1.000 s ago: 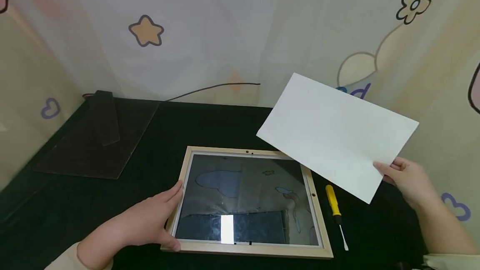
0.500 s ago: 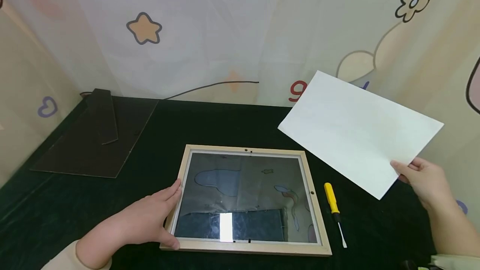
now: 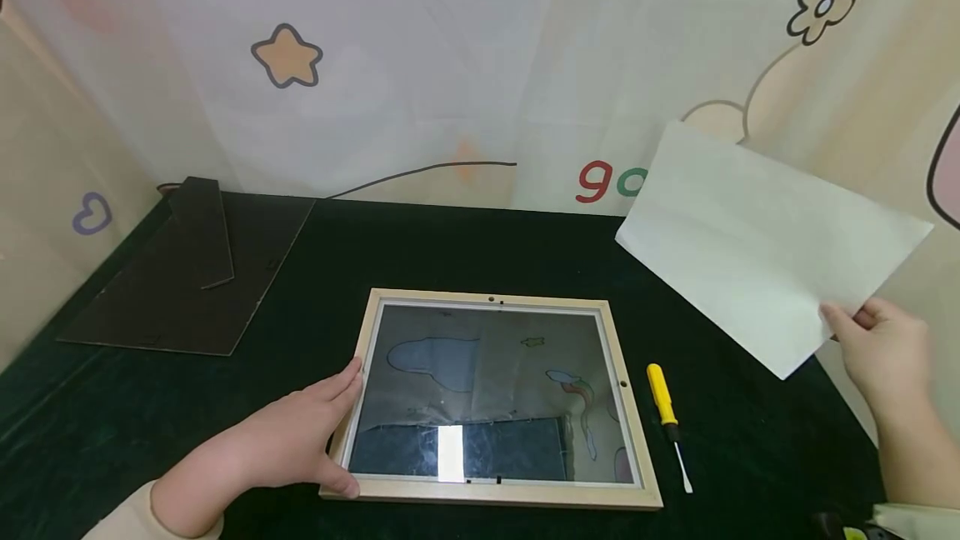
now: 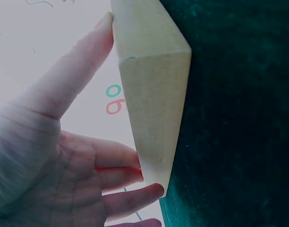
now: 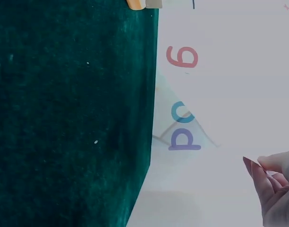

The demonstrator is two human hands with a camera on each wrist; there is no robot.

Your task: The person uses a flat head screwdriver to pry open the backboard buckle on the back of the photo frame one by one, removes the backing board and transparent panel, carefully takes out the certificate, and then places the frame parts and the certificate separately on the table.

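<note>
A wooden picture frame (image 3: 495,497) lies on the dark green cloth, with a reflective pane (image 3: 495,382) inside its rim. My left hand (image 3: 288,440) rests against the frame's left side; thumb near the front left corner, fingers fairly straight. The left wrist view shows thumb and fingertips touching the pale wood (image 4: 151,94). My right hand (image 3: 881,348) pinches a blank white sheet of paper (image 3: 765,248) by its lower right part, thumb on top. The sheet is raised and tilted to the right of the frame. In the right wrist view, its outline nearly merges with the pale backdrop.
A yellow-handled screwdriver (image 3: 662,398) lies just right of the frame. At the back left is a dark backing board (image 3: 165,307) with a stand leg (image 3: 204,232). A partly visible black object (image 3: 832,526) sits at the bottom right. A printed curtain (image 3: 420,48) rises behind the table.
My right hand has carried the paper to the right, away from above the frame's upper right corner, uncovering that corner and printed letters behind. My left hand and the frame have stayed put.
</note>
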